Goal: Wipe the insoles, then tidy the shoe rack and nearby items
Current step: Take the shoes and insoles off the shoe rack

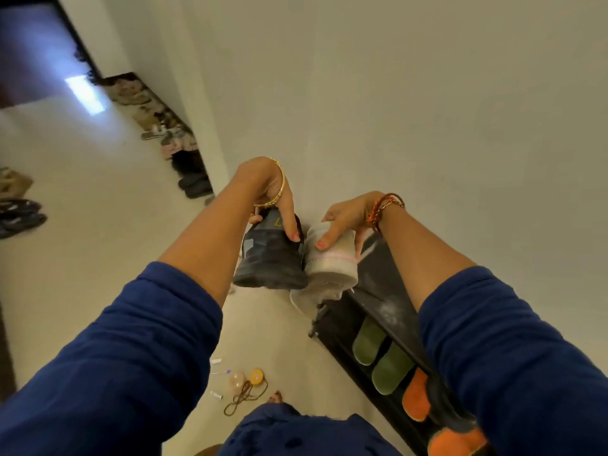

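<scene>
Head view is showing tidying under way: left hand point(276, 205) is gripping a dark shoe point(269, 258), right hand point(345, 218) a pale shoe point(332, 261), both above the shoe rack point(335, 327). No insoles are showing; floor clutter point(240, 386) is awaiting tidying.

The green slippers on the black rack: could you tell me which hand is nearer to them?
Right. The right hand, gripping the white shoe, is just beyond the green slippers; the left hand, holding the dark shoe, is farther left.

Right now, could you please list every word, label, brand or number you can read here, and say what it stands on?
None can be read.
Dark sneaker, held in the left hand: a yellowish mark near the collar, too blurred to read.
White sneaker, held in the right hand: no text visible.
</scene>
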